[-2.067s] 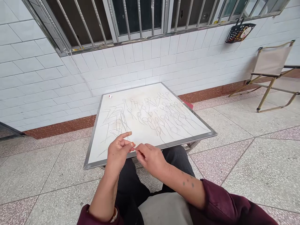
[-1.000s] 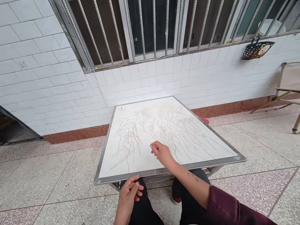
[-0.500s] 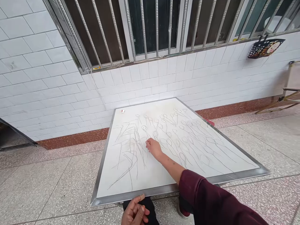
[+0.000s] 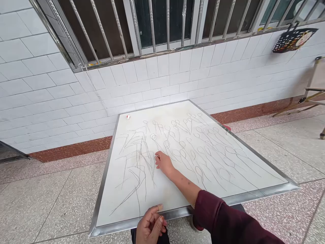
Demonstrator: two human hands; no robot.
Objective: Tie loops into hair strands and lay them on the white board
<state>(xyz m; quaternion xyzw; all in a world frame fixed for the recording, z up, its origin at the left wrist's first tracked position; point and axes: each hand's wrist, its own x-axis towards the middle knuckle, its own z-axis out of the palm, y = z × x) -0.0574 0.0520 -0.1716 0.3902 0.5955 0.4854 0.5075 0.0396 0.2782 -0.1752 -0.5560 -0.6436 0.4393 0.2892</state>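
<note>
A low table (image 4: pixel 175 200) with a white top and grey metal rim stands before me. Thin dark looped lines cover much of its top; I cannot tell whether they are strands or drawn marks. My right hand (image 4: pixel 164 164) is low over the middle of the tabletop, fingertips pinched beside the lines; what they hold is too small to make out. By the near rim is my left hand (image 4: pixel 151 223), its fingers loosely curled, thumb and index finger apart, with nothing visible between them. A tan covering, perhaps a bandage, wraps its index fingertip.
At the table's far left corner lies a small red and white object (image 4: pixel 128 117). Behind it rises a white tiled wall (image 4: pixel 162 81) with a barred window (image 4: pixel 167 23). A dotted bag (image 4: pixel 291 40) hangs at right, above a folding chair (image 4: pixel 313 84).
My right hand has shifted slightly left and down over the tabletop. My left hand has come a little up and right to the near rim. The camera view has tilted slightly.
</note>
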